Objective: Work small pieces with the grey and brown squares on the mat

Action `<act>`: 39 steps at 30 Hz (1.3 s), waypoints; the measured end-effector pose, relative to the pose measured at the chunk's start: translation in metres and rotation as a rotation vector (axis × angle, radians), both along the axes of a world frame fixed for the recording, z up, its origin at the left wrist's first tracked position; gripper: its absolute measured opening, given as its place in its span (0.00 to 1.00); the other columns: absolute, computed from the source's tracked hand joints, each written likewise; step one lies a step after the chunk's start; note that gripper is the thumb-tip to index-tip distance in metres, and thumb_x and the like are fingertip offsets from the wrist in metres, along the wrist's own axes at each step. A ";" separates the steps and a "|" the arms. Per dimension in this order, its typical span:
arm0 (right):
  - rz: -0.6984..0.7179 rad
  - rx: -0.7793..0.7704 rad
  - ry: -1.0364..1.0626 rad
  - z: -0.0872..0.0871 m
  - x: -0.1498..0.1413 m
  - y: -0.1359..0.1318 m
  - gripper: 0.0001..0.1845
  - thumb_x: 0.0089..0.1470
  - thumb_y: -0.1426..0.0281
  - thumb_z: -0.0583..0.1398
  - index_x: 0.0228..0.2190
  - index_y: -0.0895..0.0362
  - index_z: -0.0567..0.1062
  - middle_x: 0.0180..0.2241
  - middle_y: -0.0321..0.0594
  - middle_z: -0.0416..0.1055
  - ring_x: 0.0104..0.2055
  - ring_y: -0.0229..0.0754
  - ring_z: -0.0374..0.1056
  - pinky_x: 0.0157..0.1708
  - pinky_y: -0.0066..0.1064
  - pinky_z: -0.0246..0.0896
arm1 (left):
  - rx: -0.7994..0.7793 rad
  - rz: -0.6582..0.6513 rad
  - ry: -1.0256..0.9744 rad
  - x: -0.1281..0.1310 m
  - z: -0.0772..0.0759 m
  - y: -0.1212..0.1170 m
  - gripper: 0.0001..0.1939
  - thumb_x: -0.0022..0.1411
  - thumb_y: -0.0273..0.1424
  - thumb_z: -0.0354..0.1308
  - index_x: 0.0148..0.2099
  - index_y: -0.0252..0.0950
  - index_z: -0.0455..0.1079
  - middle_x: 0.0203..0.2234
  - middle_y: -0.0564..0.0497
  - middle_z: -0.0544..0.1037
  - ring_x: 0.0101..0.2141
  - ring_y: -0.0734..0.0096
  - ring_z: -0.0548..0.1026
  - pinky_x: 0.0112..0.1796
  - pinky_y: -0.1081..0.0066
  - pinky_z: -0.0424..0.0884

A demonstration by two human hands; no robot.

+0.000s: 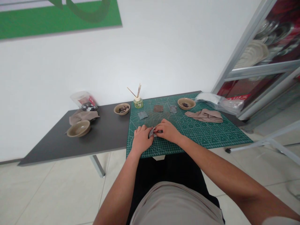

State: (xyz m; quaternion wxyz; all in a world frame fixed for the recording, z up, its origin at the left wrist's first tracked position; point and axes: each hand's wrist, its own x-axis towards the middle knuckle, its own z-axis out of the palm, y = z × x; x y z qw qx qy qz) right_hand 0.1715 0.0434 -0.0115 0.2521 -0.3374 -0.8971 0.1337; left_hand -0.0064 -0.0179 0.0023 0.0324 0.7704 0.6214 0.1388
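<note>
Grey-beige fabric shirt [175,204] at six o'clock — beyond it, the left hand [142,139] and right hand [169,131], fingers nearly closed, pinch a small grey piece [151,132] at the green gridded mat's [199,136] near side.

A small craft workspace, perhaps in a shop or studio: a green gridded cutting mat [194,131] covers the right part of a dark desk [105,134] against a plain white wall [168,59], with pale floor tiles [30,190] below and metal-framed shelving [264,68] at the right.
</note>
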 end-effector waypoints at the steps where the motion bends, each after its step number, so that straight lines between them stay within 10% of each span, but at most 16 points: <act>1: -0.014 0.006 -0.014 0.001 0.001 0.000 0.05 0.54 0.70 0.65 0.33 0.52 0.83 0.36 0.37 0.81 0.38 0.43 0.65 0.45 0.39 0.57 | -0.004 0.000 0.001 0.000 0.000 0.000 0.19 0.65 0.36 0.52 0.56 0.44 0.71 0.43 0.47 0.72 0.47 0.56 0.67 0.46 0.58 0.63; 39: -0.027 0.007 -0.066 0.007 0.004 0.004 0.03 0.52 0.72 0.65 0.31 0.53 0.82 0.35 0.37 0.80 0.38 0.45 0.64 0.44 0.39 0.57 | -0.044 0.023 0.009 0.002 0.003 -0.001 0.20 0.65 0.36 0.52 0.58 0.45 0.69 0.45 0.46 0.72 0.48 0.55 0.66 0.48 0.58 0.62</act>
